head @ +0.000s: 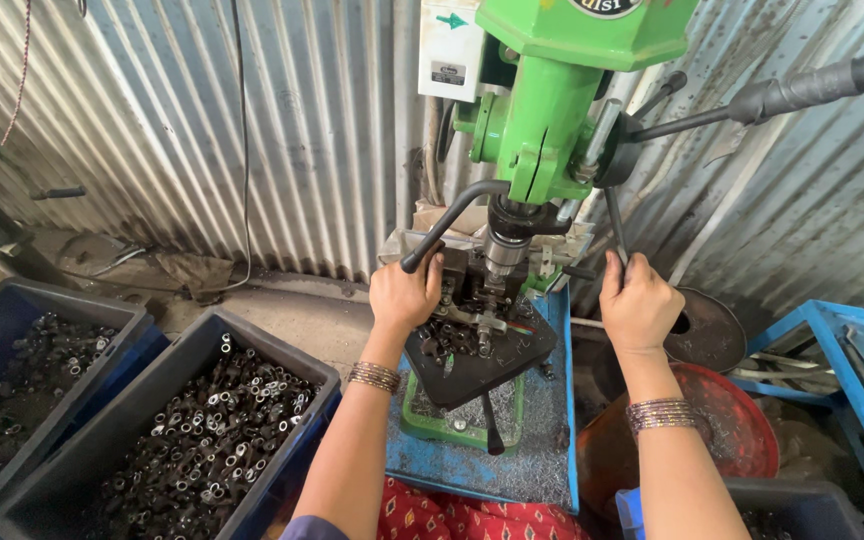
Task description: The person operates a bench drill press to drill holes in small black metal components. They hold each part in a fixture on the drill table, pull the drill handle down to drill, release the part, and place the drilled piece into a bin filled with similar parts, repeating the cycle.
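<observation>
A person sits in front of a green drill machine (552, 110) that stands against a wavy metal wall (252, 120). The left hand (404, 292) is closed around the near end of a bent black lever (449, 222) that curves up toward the machine's middle. The right hand (638, 303) is closed tight around one thin feed handle (614, 225) that sticks down from the hub on the right side of the machine. Between the two hands, under the drill tip, a small clamp block (474, 290) sits on a dark round table (482, 360) with a few little metal rings (442, 340) lying near it. Both handles look like hard steel, stiff and a bit oily, so they may be slippery; the best place to hold each one looks like the very end, where it turns most easily. The rings look small and heavy for their size, and not easy to break. On the near left, two dark blue bins (182, 440) hold many more rings. On the near right sits a red round tub (732, 430).
</observation>
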A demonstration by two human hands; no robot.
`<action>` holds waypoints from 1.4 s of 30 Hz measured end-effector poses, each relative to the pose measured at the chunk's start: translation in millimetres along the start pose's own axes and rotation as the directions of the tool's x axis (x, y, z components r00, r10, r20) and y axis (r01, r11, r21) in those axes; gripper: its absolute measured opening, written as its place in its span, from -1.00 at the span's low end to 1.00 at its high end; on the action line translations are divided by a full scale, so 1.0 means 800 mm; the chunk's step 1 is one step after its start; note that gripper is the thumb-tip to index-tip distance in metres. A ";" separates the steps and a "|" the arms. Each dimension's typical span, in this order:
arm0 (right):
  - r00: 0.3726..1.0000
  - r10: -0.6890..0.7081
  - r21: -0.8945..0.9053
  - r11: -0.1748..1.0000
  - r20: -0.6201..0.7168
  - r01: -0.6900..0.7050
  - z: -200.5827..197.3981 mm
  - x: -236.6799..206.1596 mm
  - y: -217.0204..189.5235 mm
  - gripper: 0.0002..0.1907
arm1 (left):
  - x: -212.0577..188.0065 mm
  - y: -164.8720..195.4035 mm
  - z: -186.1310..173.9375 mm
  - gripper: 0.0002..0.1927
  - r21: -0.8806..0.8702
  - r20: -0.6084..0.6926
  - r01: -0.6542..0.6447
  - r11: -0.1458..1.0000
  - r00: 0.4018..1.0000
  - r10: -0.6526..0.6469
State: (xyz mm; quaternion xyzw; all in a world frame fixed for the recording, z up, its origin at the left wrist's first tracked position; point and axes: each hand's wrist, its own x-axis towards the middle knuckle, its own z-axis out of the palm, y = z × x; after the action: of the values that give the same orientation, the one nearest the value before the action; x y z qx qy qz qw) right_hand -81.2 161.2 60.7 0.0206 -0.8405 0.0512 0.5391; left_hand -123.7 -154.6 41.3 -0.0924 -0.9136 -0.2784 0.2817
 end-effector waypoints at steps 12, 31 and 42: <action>1.000 -0.004 -0.004 1.000 0.001 0.004 0.005 -0.004 0.004 -0.57 | -0.005 0.000 -0.004 -0.67 -0.016 -0.038 -0.029 0.999 0.999 0.028; 0.998 0.062 0.040 0.997 0.019 -0.063 0.038 -0.010 0.009 -0.60 | -0.003 -0.011 0.014 -0.60 -0.001 0.022 0.040 0.999 0.999 -0.040; 0.938 0.222 -0.289 0.947 0.266 -0.142 -0.155 0.017 -0.058 -0.50 | -0.115 0.048 -0.039 -0.36 0.031 -0.102 0.213 0.976 0.973 -0.209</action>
State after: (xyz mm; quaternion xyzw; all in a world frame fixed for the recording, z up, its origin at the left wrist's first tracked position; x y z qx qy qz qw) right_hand 29.6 128.8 127.7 -0.1229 -0.9089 -0.0155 0.3982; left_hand -20.9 -141.7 28.0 0.0250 -0.9089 -0.2918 0.2967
